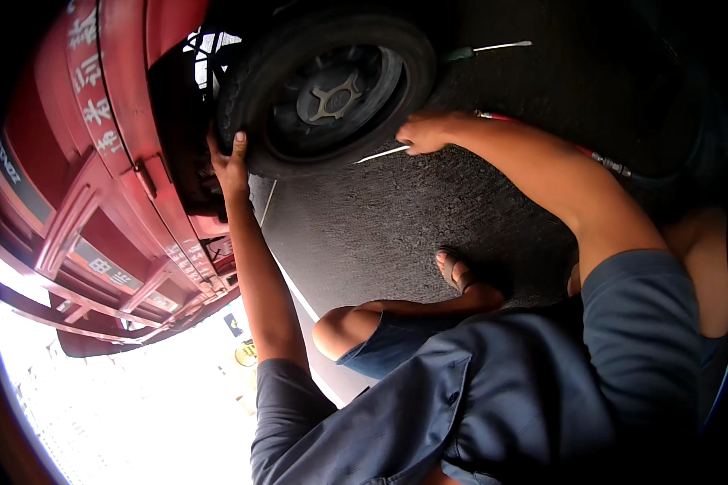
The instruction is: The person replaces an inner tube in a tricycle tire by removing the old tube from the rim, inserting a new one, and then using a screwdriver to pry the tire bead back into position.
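A black tyre (271, 149) on a rim with a star-shaped hub centre (336, 101) is in front of me at the top of the view. My left hand (231, 166) grips the tyre's left edge, thumb up along the side; its other fingers are partly hidden. My right hand (429, 132) is closed around a thin, pale metal rod (383, 153), just beyond the tyre's lower right edge. The rod points left along the tyre's lower edge, and its held end is hidden in my fist. Whether it touches the rubber I cannot tell.
A red vehicle body (97, 162) with white lettering rises at the left. A screwdriver (493, 48) with a dark green handle lies on the dark ground beyond the tyre. Behind my right forearm is a red tool with a metal fitting (611, 163). My sandalled foot (455, 268) rests below.
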Available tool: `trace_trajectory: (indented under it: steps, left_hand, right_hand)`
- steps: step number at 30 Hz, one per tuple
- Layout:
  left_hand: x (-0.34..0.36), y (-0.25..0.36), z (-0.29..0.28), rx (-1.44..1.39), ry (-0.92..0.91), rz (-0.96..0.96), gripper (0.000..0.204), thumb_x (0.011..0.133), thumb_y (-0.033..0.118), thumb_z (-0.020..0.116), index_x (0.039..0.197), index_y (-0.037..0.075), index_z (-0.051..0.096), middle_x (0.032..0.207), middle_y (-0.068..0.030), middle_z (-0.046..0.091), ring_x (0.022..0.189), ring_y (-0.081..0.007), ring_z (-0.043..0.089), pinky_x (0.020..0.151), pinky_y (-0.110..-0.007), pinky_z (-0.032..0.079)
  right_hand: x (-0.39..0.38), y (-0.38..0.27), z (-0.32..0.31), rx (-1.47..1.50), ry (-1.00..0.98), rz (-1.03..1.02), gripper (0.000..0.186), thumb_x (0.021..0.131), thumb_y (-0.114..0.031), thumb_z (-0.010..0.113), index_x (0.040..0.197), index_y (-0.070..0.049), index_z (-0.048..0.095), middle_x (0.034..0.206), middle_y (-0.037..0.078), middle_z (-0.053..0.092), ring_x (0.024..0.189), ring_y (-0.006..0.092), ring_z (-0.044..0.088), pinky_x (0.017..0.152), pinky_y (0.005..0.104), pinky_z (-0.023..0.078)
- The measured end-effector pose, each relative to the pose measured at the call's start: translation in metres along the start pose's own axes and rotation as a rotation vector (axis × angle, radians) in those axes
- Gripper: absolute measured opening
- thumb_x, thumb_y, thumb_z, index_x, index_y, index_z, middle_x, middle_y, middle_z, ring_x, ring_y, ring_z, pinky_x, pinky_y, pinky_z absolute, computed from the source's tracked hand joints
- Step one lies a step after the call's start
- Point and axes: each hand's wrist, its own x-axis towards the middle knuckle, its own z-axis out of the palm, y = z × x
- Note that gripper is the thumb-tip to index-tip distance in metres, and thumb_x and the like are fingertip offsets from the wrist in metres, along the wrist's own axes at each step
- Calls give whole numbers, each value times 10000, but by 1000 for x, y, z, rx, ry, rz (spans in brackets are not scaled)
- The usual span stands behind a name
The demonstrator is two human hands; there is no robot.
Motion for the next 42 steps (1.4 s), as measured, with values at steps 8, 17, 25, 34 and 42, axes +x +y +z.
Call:
trace_trajectory:
  steps: [8,17,25,34,42]
  left_hand:
    - [-4,9,5,32,-28,-105,875,865,419,746,1494,-21,327,1439,-192,459,1294,-267,456,1107,-367,332]
    - [-34,-10,4,66,32,-81,888,787,318,841,1435,-72,376,1368,-183,521,1236,-261,497,1083,-341,354]
    - [-70,-36,-10,-59,251,-66,938,732,303,881,1434,-81,393,1351,-216,540,1255,-275,512,1078,-357,380]
    - [-61,-15,14,11,296,-24,942,744,408,843,1438,-46,399,1389,-255,485,1326,-346,459,1102,-398,357]
    - [-70,-15,2,176,394,5,905,687,553,806,1363,32,504,1174,-212,585,1137,-418,544,975,-485,440]
  right_hand:
    - [44,-39,-15,510,542,-35,384,957,-433,546,942,-72,676,912,155,679,904,324,660,785,454,501]
    - [53,-57,-34,736,313,-25,476,1004,-439,507,791,-29,620,531,53,518,408,145,503,411,326,426]
    - [80,-79,-29,751,249,-118,517,1025,-431,494,737,-12,591,525,24,503,432,105,501,445,277,421]
    - [80,-78,-48,951,304,-28,559,992,-521,520,745,-21,559,541,4,433,416,106,451,412,274,369]
    - [42,-113,-32,1442,45,8,344,1035,-372,490,1072,-39,566,690,37,545,568,123,533,512,261,424]
